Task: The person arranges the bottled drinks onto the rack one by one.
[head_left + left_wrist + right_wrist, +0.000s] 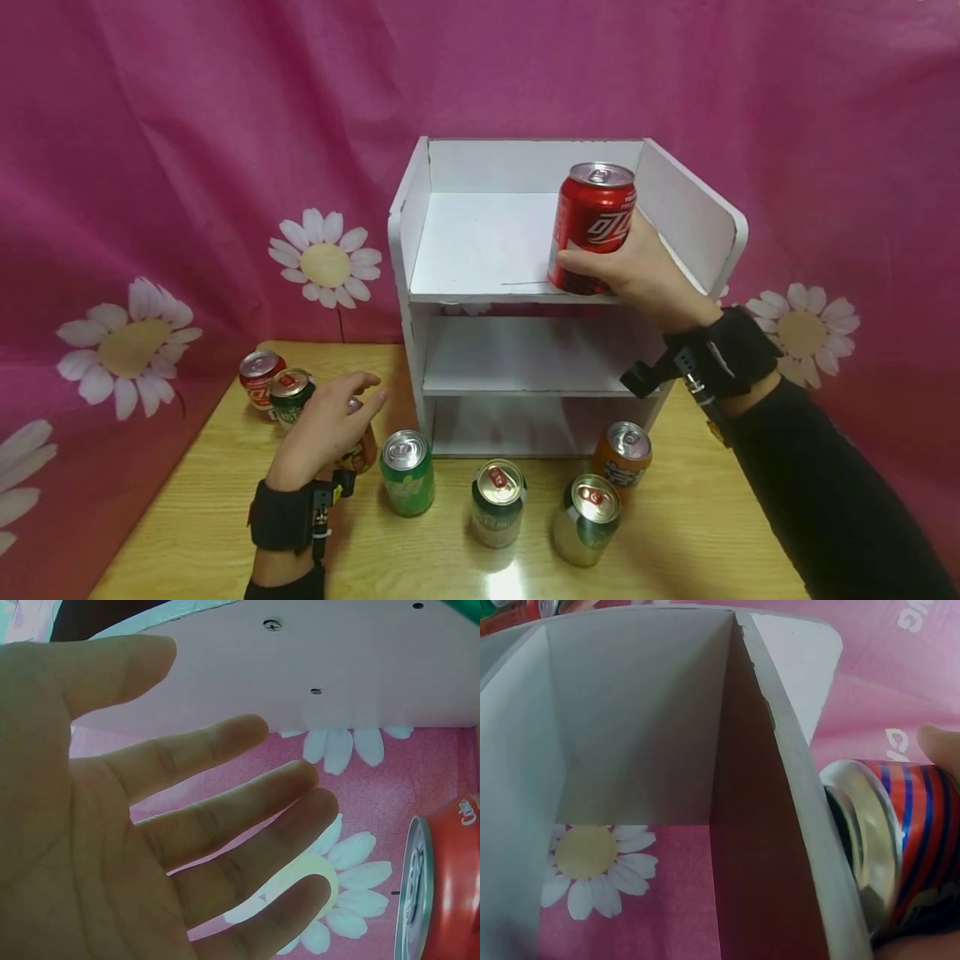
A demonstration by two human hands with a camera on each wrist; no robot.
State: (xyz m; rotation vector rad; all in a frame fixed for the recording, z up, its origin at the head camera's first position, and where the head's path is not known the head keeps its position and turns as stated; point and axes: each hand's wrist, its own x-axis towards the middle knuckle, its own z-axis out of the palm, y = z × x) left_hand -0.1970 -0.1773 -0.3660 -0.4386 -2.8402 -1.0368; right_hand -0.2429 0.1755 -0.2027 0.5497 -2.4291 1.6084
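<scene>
My right hand (652,271) grips a red cola can (592,225), upright at the front edge of the white shelf's (480,242) top board. In the right wrist view the can's bottom rim (881,847) shows beside that board's edge. My left hand (330,429) holds nothing, its fingers spread and loosely bent in the left wrist view. Below it, partly covered in the head view, stands an orange can (365,452). A dark green can (288,400) and another red can (258,379) are just behind this hand.
In front of the shelf stand a bright green can (407,485), two green-and-silver cans (498,512) and, at the right, an orange can (624,460). All rest on the wooden table (202,508). A pink curtain (225,100) with daisies hangs behind.
</scene>
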